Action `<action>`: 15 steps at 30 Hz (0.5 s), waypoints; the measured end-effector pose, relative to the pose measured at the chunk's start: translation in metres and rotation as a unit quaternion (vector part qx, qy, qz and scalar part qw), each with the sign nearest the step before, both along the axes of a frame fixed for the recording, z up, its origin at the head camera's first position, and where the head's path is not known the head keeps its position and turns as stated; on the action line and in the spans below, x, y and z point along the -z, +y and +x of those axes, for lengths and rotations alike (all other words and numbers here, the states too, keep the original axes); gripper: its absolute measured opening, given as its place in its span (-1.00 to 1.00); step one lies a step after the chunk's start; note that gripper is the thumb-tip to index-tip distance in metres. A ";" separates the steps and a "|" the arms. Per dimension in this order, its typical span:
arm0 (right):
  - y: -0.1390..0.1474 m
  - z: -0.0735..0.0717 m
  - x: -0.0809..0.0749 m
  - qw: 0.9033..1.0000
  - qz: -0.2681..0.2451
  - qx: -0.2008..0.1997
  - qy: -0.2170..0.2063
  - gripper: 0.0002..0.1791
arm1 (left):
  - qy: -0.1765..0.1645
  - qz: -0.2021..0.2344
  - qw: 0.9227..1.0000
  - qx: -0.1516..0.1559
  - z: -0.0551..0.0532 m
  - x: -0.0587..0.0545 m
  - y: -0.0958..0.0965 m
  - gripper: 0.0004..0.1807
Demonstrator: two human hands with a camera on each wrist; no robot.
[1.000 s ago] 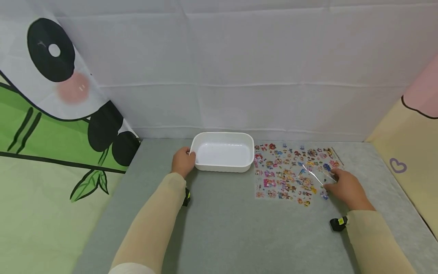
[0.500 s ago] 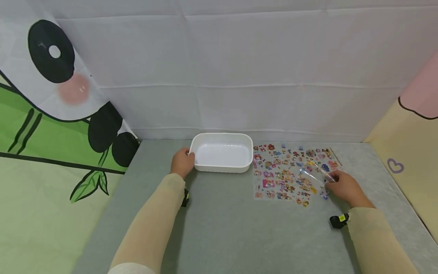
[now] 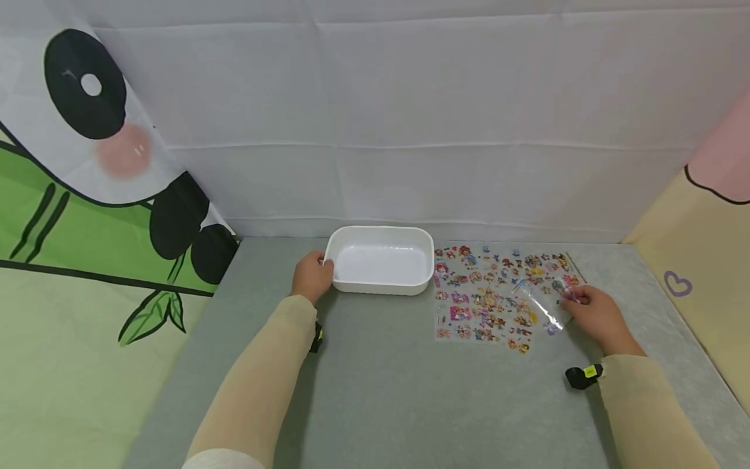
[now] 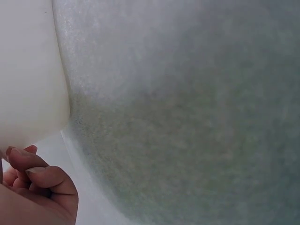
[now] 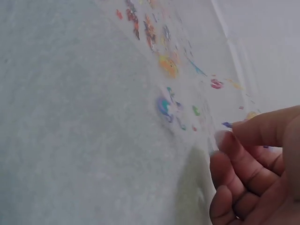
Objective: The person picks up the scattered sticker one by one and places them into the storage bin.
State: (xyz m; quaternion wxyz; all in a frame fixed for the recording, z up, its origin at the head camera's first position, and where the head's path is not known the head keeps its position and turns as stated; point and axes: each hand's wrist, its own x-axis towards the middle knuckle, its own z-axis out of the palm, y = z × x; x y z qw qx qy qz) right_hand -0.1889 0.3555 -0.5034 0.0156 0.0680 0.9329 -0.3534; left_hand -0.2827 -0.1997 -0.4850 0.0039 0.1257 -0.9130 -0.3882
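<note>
My left hand (image 3: 312, 278) grips the left wall of a white rectangular plastic tub (image 3: 383, 288), thumb at the rim; in the left wrist view, curled fingers (image 4: 51, 180) sit close under the tub's pale side (image 4: 30, 70). To the tub's right, a clear sheet of colourful cartoon stickers (image 3: 461, 313) lies on the table. My right hand (image 3: 599, 320) pinches a glossy clear plastic film (image 3: 541, 305) that overlaps the sheet's right side; I cannot tell whether it is a separate piece or a lifted part. Thumb and forefinger meet at its edge in the right wrist view.
The grey tabletop (image 3: 410, 391) ends at a pale hanging cloth (image 3: 410, 117) behind the tub. A cartoon-printed cloth (image 3: 76, 312) borders the left side and a yellow one (image 3: 697, 247) the right. A black wrist camera (image 3: 581, 378) sits below my right hand.
My right hand's fingers shift slightly, and the glossy clear film tilts and turns, showing a broader shiny face. My left hand and the tub stay in place.
</note>
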 end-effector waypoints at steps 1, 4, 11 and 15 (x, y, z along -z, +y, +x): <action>0.000 0.000 -0.001 1.000 -0.008 0.004 -0.002 -0.54 | 0.001 0.001 1.000 0.000 0.000 0.000 0.000 -0.52; 0.000 0.000 -0.002 0.999 -0.027 0.016 -0.013 -0.52 | 0.001 0.006 1.000 -0.001 0.000 0.000 0.000 -0.53; 0.002 0.000 -0.004 0.994 -0.090 0.028 -0.059 -0.50 | 0.004 0.007 1.000 0.001 0.000 0.000 0.001 -0.54; 0.003 0.001 -0.005 0.992 -0.109 0.030 -0.060 -0.49 | 0.006 0.005 1.000 0.002 0.000 0.001 0.000 -0.54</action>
